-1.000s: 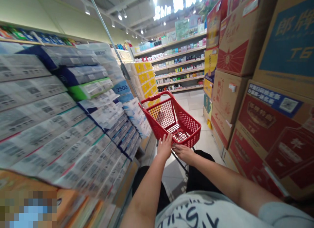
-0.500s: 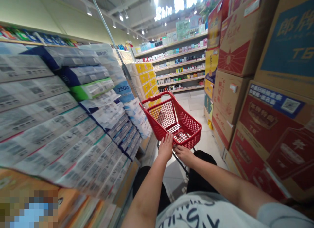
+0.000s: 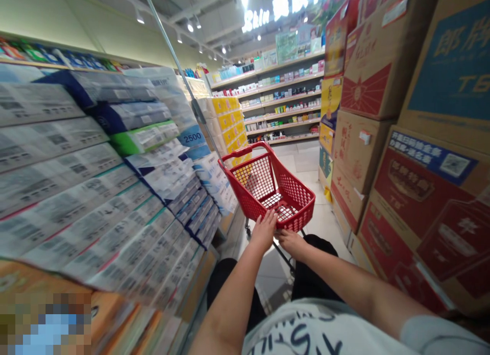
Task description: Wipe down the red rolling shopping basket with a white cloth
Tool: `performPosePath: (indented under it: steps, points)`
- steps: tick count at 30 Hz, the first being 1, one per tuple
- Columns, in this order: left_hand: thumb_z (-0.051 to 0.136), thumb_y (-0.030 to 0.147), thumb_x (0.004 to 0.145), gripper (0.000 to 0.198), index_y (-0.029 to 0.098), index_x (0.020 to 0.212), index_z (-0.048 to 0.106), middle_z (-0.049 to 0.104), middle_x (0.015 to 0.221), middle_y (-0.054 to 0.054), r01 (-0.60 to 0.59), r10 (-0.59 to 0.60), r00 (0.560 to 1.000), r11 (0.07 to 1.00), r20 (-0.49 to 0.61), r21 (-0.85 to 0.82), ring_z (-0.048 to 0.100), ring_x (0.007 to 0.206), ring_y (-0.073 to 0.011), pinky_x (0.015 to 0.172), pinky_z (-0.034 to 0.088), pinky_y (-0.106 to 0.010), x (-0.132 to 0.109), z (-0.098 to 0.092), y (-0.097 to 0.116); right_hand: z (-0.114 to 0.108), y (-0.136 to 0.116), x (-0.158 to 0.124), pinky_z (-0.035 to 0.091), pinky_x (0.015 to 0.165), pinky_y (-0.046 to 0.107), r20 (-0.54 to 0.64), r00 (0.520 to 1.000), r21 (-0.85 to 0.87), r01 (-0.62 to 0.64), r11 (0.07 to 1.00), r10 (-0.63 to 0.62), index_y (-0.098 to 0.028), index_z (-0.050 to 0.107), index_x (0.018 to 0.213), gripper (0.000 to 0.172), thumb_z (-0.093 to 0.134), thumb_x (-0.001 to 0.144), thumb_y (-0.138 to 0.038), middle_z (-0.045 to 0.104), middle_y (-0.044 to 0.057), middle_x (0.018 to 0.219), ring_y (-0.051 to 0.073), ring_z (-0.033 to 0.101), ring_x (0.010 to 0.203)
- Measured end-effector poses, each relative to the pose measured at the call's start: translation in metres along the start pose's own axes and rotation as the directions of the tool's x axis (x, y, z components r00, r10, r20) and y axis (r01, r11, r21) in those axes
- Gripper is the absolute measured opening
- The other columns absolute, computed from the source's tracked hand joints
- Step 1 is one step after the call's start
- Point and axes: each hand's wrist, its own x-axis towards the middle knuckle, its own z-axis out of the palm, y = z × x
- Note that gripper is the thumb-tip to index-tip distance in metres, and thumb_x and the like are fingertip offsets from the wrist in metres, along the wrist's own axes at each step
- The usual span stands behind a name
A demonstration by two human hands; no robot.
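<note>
A red plastic shopping cart (image 3: 296,192) with grid walls stands in the aisle in front of my legs, and its basket looks bare inside. My left hand (image 3: 265,231) rests against the basket's near edge with its fingers stretched forward and slightly apart. Just to its right and lower, my right hand (image 3: 293,244) reaches to the same edge below the rim. Its fingers are loosely bent, and the tips are partly hidden by the left hand and the basket. Nothing held shows in either hand.
Wrapped paper packs (image 3: 69,192) are stacked high along the left. Cardboard cartons (image 3: 363,156) form a wall on the right. A metal pole (image 3: 172,54) slants down behind the cart. Stocked shelves (image 3: 283,105) stand at the back, beyond yellow packs (image 3: 229,123) and pale floor tiles (image 3: 306,156).
Both hands have shifted slightly to the right along the basket's near edge. The right fingertips are now tucked closer under the left hand. The cart stays nearly in place.
</note>
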Motion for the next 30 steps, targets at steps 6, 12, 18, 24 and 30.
performPosePath:
  steps: [6,12,18,24,30]
  points:
    - [0.034,0.006,0.086,0.066,0.016,0.151,0.026,0.013,0.159,-0.002,0.029,-0.029,0.999,0.999,0.024,-0.035,0.011,0.148,-0.0156,0.121,0.021,-0.039,0.001,-0.005,-0.003,-0.002,0.003,0.007,0.049,0.093,0.032,0.059,0.998,-0.002,0.026,1.000,-0.026,-0.018,0.071,0.102,0.027,0.048,0.090,-0.012,0.069,0.009,0.107,0.019,0.059,0.106]
    - [0.036,0.007,0.084,0.068,0.016,0.150,0.026,0.014,0.159,-0.002,0.030,-0.028,0.999,0.999,0.037,-0.038,0.011,0.148,-0.0169,0.120,0.022,-0.040,0.004,-0.006,-0.007,-0.001,0.002,0.006,0.046,0.097,0.033,0.069,0.998,0.000,0.013,1.000,-0.013,-0.020,0.072,0.100,0.025,0.051,0.089,-0.013,0.068,0.009,0.110,0.020,0.057,0.109]
    - [0.036,0.008,0.085,0.067,0.016,0.151,0.026,0.012,0.159,-0.003,0.042,-0.040,0.998,0.998,0.046,-0.042,0.010,0.148,-0.0180,0.120,0.023,-0.040,0.007,-0.003,-0.009,0.006,0.002,0.009,0.047,0.095,0.035,0.100,0.995,-0.018,-0.014,1.000,0.016,-0.018,0.071,0.103,0.025,0.048,0.092,-0.015,0.068,0.009,0.108,0.021,0.057,0.106]
    - [0.035,0.008,0.086,0.067,0.015,0.151,0.024,0.011,0.159,-0.002,0.052,-0.050,0.997,0.998,0.059,-0.039,0.008,0.149,-0.0179,0.120,0.022,-0.040,0.007,-0.002,-0.010,0.005,0.003,0.011,0.047,0.094,0.034,0.140,0.990,-0.031,-0.006,1.000,0.011,-0.020,0.072,0.100,0.025,0.049,0.091,-0.013,0.069,0.007,0.105,0.021,0.057,0.105]
    - [0.033,0.008,0.085,0.066,0.014,0.151,0.025,0.011,0.159,-0.001,0.064,-0.062,0.997,0.996,0.043,-0.055,0.009,0.148,-0.0179,0.120,0.022,-0.041,0.007,0.000,-0.011,-0.002,0.001,0.013,0.047,0.091,0.035,0.156,0.988,-0.049,0.007,0.999,0.001,-0.018,0.071,0.099,0.022,0.050,0.092,-0.015,0.068,0.008,0.106,0.023,0.056,0.105]
